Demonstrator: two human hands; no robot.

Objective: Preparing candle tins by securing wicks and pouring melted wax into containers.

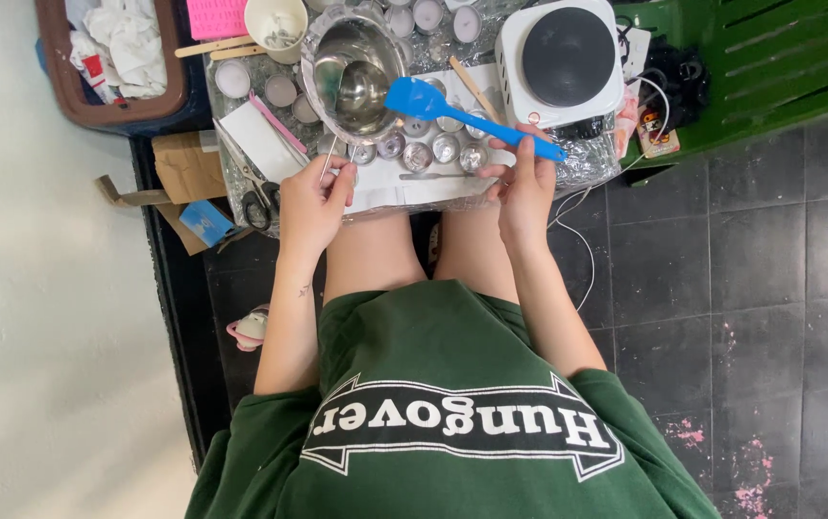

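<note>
Right hand point(526, 187) clasps blue silicone spatula point(467, 117) by its handle, blade far-left over steel bowl point(354, 75); left hand point(313, 199) pinches 1 thin wick point(328, 160), near-left of bowl.

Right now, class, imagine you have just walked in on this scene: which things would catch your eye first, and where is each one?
The bright blue spatula stands out first, held by its handle in the right hand, its blade over the rim of the shiny metal bowl at the centre of the foil-covered table. To the right sits a white hotplate with a round black top. The left hand pinches a thin metal stick near the small round cups.
</note>
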